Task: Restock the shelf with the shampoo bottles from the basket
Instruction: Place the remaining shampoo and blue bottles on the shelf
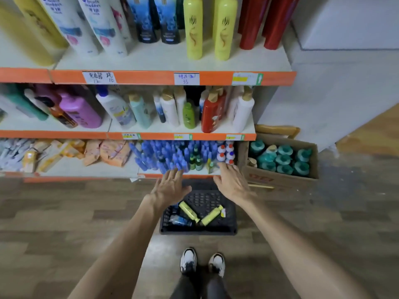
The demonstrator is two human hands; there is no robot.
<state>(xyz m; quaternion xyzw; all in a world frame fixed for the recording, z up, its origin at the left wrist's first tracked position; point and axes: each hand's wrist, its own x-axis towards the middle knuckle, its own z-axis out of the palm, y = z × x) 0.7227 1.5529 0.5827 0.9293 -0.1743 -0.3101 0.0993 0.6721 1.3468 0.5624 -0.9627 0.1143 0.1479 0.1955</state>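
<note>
the left hand (170, 188) and right hand (232, 182) hover empty with fingers spread above the black plastic mesh basket (194, 230) on the floor, where two yellow shampoo bottles (189, 211) lie flat in a v, one slanting up toward each hand.

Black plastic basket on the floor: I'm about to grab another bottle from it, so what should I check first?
1. Left hand free: ok, fingers straight, holding nothing.
2. Right hand free: ok, fingers straight, holding nothing.
3. Stock in the black plastic basket: ok. One small yellow bottle, a second yellow bottle and a dark blue bottle lie inside.
4. Way down to the basket: ok, only the hands are above it.
5. Matching slot on the white, orange-edged shelf: cannot tell.
</note>
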